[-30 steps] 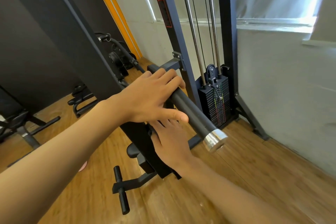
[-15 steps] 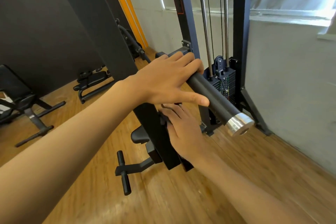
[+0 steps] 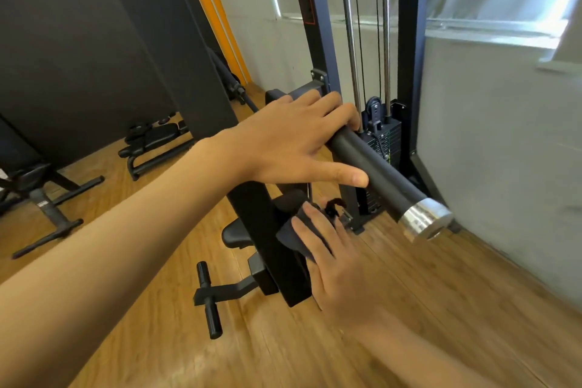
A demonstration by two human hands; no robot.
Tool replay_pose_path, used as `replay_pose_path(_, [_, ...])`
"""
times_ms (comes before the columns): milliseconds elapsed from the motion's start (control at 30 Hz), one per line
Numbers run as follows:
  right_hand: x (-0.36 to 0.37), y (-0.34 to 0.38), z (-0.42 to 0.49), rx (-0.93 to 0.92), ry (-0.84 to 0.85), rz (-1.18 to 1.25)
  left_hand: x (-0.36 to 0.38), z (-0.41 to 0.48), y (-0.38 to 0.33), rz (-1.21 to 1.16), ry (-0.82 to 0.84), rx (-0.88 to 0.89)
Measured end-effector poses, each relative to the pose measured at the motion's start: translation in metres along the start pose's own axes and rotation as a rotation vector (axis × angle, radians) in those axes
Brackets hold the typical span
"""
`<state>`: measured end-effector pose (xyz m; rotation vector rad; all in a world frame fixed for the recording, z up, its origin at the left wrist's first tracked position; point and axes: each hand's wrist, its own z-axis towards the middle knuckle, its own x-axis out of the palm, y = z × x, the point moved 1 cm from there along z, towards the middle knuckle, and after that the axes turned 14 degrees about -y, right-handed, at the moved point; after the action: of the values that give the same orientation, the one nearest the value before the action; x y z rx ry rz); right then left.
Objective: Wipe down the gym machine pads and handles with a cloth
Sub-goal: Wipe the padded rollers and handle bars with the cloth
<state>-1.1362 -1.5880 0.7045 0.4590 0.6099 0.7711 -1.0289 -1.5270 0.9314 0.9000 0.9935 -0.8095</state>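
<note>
**Two hands on the machine, cloth low at centre**

One dark cloth (image 3: pixel 302 231) is seen just below the middle of the frame, bunched under the right hand (image 3: pixel 338 264) against the side of the black upright pad (image 3: pixel 267 249). The right fingers (image 3: pixel 315 230) are laid nearly flat and slightly spread over the fabric, pressing rather than pinching it. Above, the left hand (image 3: pixel 293 142) is draped over the black handle bar (image 3: pixel 374 167), fingers close together on top and the thumb stretched out along the near side; the bar is steadied, not tightly gripped. The chrome end cap (image 3: pixel 425 219) points toward the lower right.

The cloth is judged soft, light and limp, so it would best be kept folded beneath the palm, with pressure spread across the fingers to stop it sliding or dropping. The bar looks rigid and matte, probably grippy, and could be wrapped by the cloth from below. The pad seems firm with smooth vinyl, over which fabric may slip.
</note>
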Motion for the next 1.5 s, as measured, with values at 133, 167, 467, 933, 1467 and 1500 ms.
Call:
replay_pose_path(133, [0.004,0.015,0.043,0.08,0.028,-0.033,-0.003,-0.003,-0.004,0.022,0.013,-0.008])
replay_pose_path(167, [0.004,0.018,0.052,0.091,0.056,-0.057,-0.002,-0.003,-0.006,0.028,0.003,-0.015])
replay_pose_path(467, [-0.004,0.019,0.007,0.048,-0.113,0.123,0.0,-0.006,-0.006,0.018,-0.021,-0.015])
replay_pose_path(933, [0.006,0.015,0.031,0.216,-0.083,-0.066,0.002,-0.005,-0.002,0.021,-0.02,-0.013])
replay_pose_path(1467, [0.043,0.004,0.047,0.149,-0.117,-0.196,0.016,0.011,0.023,-0.03,0.047,0.013])
replay_pose_path(1500, [0.046,-0.002,0.026,0.112,-0.198,-0.166,0.017,0.01,0.023,-0.022,0.035,0.009])
